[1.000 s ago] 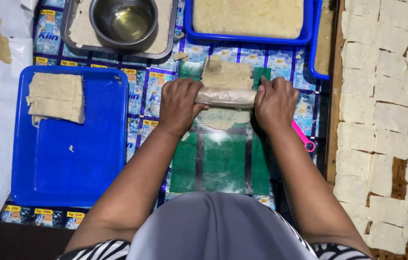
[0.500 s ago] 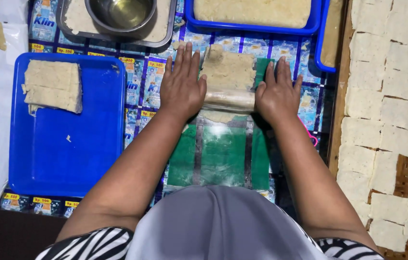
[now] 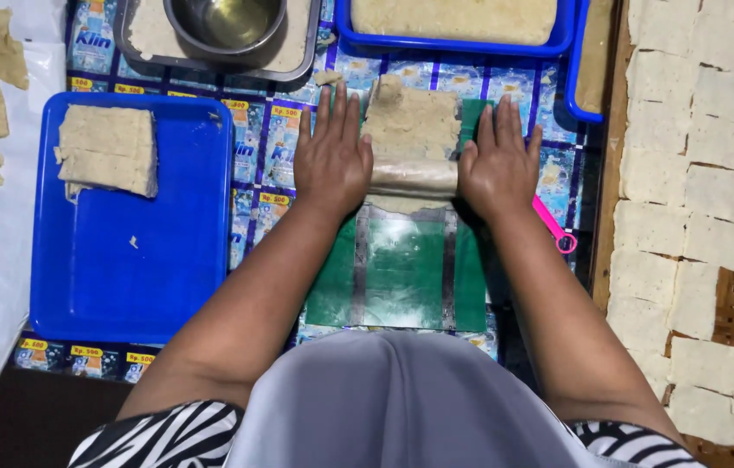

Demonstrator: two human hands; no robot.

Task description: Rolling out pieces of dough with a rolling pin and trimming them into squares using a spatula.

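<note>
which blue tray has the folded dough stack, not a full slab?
The big blue tray on the left: one folded dough stack in its far corner. The tray at top is filled edge to edge.

blue tray (image 3: 124,277) with folded dough stack (image 3: 107,149) | metal bowl (image 3: 227,19) of oil in grey tray (image 3: 299,57) | 2nd blue tray (image 3: 458,43) of dough | pink tool (image 3: 552,224) | cut squares (image 3: 696,173) on woven mat

A glossy plastic blue tray (image 3: 124,260) is holding matt, grainy dough sheets (image 3: 107,149). The rolling pin (image 3: 413,176) is looking smooth and shiny, the green mat (image 3: 402,277) slick plastic, and the bowl (image 3: 227,22) polished metal.
</note>
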